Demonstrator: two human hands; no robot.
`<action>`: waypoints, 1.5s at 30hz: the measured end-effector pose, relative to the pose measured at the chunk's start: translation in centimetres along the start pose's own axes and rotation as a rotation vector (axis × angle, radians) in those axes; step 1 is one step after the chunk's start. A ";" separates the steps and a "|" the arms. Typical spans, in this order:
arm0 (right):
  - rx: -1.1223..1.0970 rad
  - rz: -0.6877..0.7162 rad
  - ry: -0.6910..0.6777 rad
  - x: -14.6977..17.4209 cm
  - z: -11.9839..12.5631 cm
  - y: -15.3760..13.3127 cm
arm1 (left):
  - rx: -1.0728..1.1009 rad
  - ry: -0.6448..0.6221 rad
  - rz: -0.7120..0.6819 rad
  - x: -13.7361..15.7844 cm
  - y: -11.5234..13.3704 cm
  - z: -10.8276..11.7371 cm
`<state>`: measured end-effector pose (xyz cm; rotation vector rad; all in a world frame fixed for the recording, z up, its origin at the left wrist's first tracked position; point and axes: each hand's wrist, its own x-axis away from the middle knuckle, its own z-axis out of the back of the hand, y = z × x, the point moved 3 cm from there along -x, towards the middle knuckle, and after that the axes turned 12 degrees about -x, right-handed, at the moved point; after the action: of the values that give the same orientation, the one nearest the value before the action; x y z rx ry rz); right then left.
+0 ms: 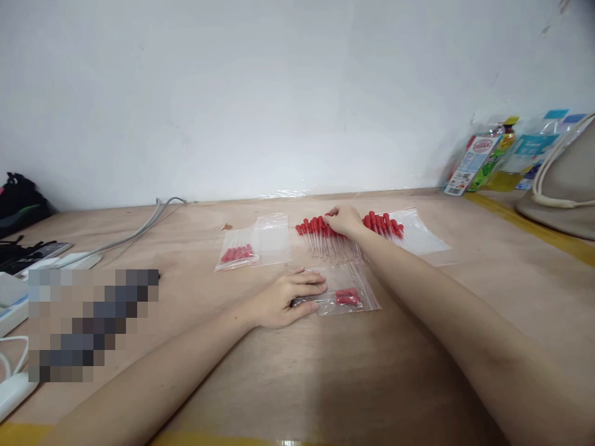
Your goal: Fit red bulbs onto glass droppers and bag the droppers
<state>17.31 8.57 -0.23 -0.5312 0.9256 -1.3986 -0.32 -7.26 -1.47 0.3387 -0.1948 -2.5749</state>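
Several droppers with red rubber bulbs and thin clear stems lie in a row (313, 229) at the far middle of the table. My right hand (344, 220) reaches across to this row, its fingers closed on a red bulb; the fingertips are partly hidden. My left hand (288, 300) lies flat, fingers apart, on the left end of a clear zip bag (369, 297). A few droppers with red bulbs (348, 296) are inside that bag. Left of the row is another zip bag (239, 251) with several droppers, beside an unfilled clear bag (273, 238).
More clear bags (425, 232) lie right of the row, partly beneath it. Bottles and a carton (471, 164) stand at the back right beside a beige bag (567, 179). A grey cable (144, 229), power strips (13, 310) and a blurred-out patch (93, 325) are at left.
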 end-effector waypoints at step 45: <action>-0.524 -0.043 -0.553 14.4 5.3 3.1 | -0.034 -0.010 0.005 -0.1 0.1 0.1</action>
<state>22.27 -5.98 -3.02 -1.2668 0.8159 -0.9518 -0.21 -7.31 -1.31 0.3128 -0.1557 -2.5722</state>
